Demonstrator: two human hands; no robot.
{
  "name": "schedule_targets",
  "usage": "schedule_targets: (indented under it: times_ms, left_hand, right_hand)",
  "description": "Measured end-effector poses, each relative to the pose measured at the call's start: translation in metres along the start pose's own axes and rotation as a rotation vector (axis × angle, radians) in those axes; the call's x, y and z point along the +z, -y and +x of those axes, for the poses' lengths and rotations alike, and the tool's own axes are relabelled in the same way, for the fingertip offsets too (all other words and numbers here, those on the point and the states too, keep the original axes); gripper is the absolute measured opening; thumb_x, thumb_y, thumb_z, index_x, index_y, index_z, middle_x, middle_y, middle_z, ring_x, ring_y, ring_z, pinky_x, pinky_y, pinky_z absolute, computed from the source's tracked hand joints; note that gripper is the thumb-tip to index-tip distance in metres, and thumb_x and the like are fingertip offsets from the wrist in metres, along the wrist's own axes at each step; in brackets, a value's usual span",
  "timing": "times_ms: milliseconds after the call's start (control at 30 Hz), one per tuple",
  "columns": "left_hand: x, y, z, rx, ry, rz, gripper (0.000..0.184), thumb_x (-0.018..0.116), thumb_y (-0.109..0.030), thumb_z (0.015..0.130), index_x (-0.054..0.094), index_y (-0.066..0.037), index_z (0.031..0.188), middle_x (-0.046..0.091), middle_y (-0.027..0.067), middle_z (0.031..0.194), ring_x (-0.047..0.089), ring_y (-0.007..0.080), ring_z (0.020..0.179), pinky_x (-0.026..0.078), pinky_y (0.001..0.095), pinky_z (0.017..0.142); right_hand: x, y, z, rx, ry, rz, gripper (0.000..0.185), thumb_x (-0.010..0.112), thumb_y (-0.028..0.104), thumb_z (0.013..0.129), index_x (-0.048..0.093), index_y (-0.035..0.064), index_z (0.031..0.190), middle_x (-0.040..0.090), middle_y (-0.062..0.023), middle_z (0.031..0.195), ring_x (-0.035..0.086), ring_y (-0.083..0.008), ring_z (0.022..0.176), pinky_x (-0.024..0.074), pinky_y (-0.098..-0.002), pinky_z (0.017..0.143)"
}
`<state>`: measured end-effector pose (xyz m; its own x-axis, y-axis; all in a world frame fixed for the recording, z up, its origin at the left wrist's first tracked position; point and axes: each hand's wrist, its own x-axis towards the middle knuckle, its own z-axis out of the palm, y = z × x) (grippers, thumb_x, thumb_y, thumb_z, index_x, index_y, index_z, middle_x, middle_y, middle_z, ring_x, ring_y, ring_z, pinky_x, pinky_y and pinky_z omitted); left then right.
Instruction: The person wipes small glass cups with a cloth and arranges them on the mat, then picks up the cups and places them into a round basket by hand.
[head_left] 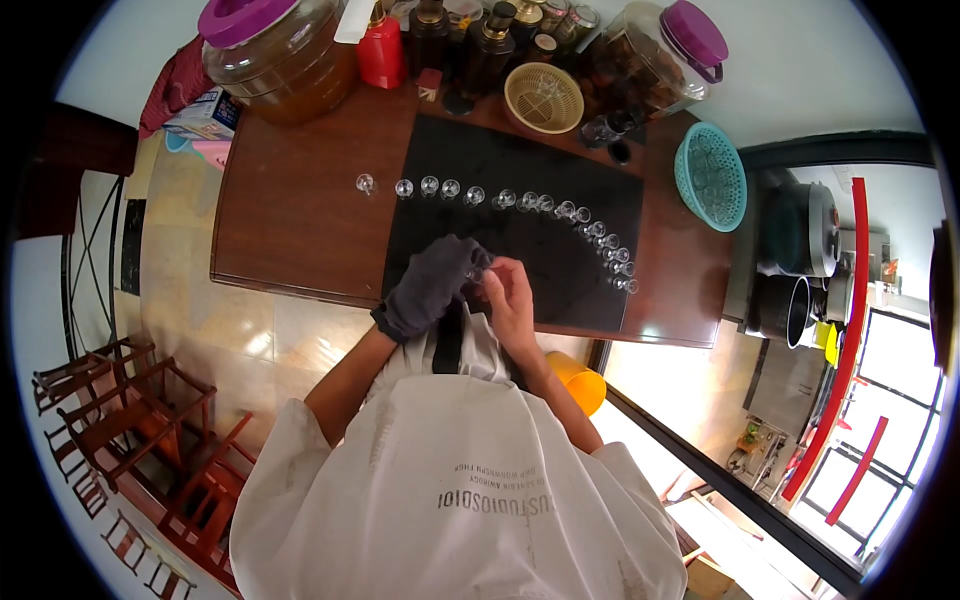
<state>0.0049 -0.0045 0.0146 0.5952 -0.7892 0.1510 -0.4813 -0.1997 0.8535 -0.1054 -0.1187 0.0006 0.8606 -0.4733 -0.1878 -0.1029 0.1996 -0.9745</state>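
Small clear glasses [475,195] stand in a long curved row, most of them on a black mat [540,260] and one on the brown wood to its left. Near the front edge of the mat, my left hand [430,285] is covered by a dark grey cloth or glove and closed around a small clear glass [477,273]. The bare fingers of my right hand [510,297] pinch the same glass from the right. Both hands meet in front of my body, nearer to me than the row.
Large jars [275,70] with purple lids, dark bottles [485,50], a red bottle [380,50] and a beige basket [543,98] line the back of the wooden table [290,220]. A turquoise basket [711,177] holding glasses sits at the right; an orange bucket [577,384] is below the front edge.
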Motion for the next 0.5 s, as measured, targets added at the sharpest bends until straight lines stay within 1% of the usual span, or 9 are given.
schedule_targets:
  times_ms: [33, 67, 100, 167, 300, 367, 400, 467, 500]
  left_hand:
    - [0.001, 0.003, -0.002, 0.013, -0.04, 0.029, 0.021, 0.062, -0.015, 0.08, 0.057, -0.006, 0.098, 0.058, 0.0128, 0.088, 0.056, 0.0332, 0.084, 0.046, 0.0402, 0.074]
    - [0.002, 0.007, -0.003, 0.026, -0.079, 0.057, 0.023, 0.063, -0.017, 0.08, 0.057, -0.007, 0.1, 0.058, 0.0125, 0.09, 0.056, 0.0332, 0.084, 0.046, 0.0406, 0.074]
    - [0.005, 0.012, -0.005, 0.028, -0.078, 0.057, 0.023, 0.063, -0.017, 0.08, 0.057, -0.007, 0.1, 0.058, 0.0125, 0.09, 0.056, 0.0332, 0.084, 0.046, 0.0406, 0.074]
    - [0.013, 0.027, -0.008, 0.274, -0.209, 0.185, 0.028, 0.064, -0.019, 0.078, 0.058, -0.008, 0.103, 0.058, 0.0121, 0.092, 0.055, 0.033, 0.085, 0.046, 0.0414, 0.074]
    - [0.019, 0.04, -0.01, 0.258, -0.141, 0.203, 0.031, 0.063, -0.018, 0.077, 0.058, -0.005, 0.104, 0.057, 0.0122, 0.094, 0.055, 0.0328, 0.088, 0.045, 0.0414, 0.076]
    - [0.022, 0.044, -0.01, 0.316, -0.127, 0.177, 0.028, 0.061, -0.016, 0.077, 0.058, -0.003, 0.102, 0.057, 0.0122, 0.094, 0.055, 0.0326, 0.088, 0.045, 0.0405, 0.077]
    - [0.018, 0.038, -0.009, 0.317, -0.127, 0.177, 0.028, 0.061, -0.016, 0.077, 0.058, -0.003, 0.102, 0.057, 0.0122, 0.094, 0.055, 0.0326, 0.088, 0.045, 0.0405, 0.077]
    - [0.006, 0.018, -0.006, 0.169, 0.073, 0.226, 0.026, 0.059, -0.015, 0.078, 0.059, -0.003, 0.102, 0.057, 0.0123, 0.095, 0.054, 0.0327, 0.089, 0.044, 0.0409, 0.078]
    - [0.004, 0.016, -0.005, 0.169, 0.072, 0.227, 0.026, 0.059, -0.015, 0.078, 0.059, -0.003, 0.102, 0.057, 0.0123, 0.095, 0.054, 0.0327, 0.089, 0.044, 0.0409, 0.078]
  right_hand:
    - [-0.002, -0.002, 0.001, -0.034, 0.023, 0.015, 0.013, 0.053, 0.012, 0.096, 0.05, 0.0029, 0.105, 0.056, -0.0024, 0.086, 0.052, -0.007, 0.076, 0.0434, -0.0201, 0.068]
    - [-0.004, -0.003, 0.001, -0.069, 0.044, 0.029, 0.017, 0.057, 0.005, 0.093, 0.05, 0.0029, 0.108, 0.057, -0.0037, 0.093, 0.053, -0.0075, 0.081, 0.0445, -0.0204, 0.072]
    - [-0.005, -0.003, 0.001, -0.07, 0.043, 0.03, 0.017, 0.057, 0.005, 0.093, 0.05, 0.0029, 0.108, 0.057, -0.0037, 0.093, 0.053, -0.0075, 0.081, 0.0445, -0.0204, 0.072]
    - [-0.006, -0.002, 0.001, -0.161, 0.05, -0.125, 0.023, 0.06, -0.002, 0.088, 0.05, 0.003, 0.108, 0.055, -0.0046, 0.099, 0.053, -0.0075, 0.085, 0.0446, -0.0208, 0.075]
    - [-0.005, -0.003, 0.0, -0.144, 0.031, -0.099, 0.024, 0.062, -0.002, 0.087, 0.05, 0.0031, 0.107, 0.055, -0.0044, 0.099, 0.053, -0.0073, 0.083, 0.0447, -0.0205, 0.074]
    - [-0.007, -0.003, -0.002, -0.033, 0.033, -0.065, 0.023, 0.062, 0.0, 0.088, 0.05, 0.0033, 0.107, 0.055, -0.0039, 0.098, 0.053, -0.0075, 0.082, 0.0451, -0.0206, 0.074]
    - [-0.006, -0.002, -0.002, -0.034, 0.033, -0.065, 0.023, 0.062, 0.0, 0.088, 0.05, 0.0033, 0.107, 0.055, -0.0039, 0.098, 0.053, -0.0075, 0.082, 0.0451, -0.0206, 0.074]
    - [-0.003, 0.002, -0.001, 0.004, -0.014, -0.047, 0.022, 0.065, 0.004, 0.087, 0.051, 0.0021, 0.104, 0.058, -0.0003, 0.085, 0.052, -0.0047, 0.071, 0.0429, -0.0196, 0.063]
    - [-0.004, 0.001, -0.001, 0.003, -0.013, -0.047, 0.022, 0.065, 0.004, 0.087, 0.051, 0.0021, 0.104, 0.058, -0.0003, 0.085, 0.052, -0.0047, 0.071, 0.0429, -0.0196, 0.063]
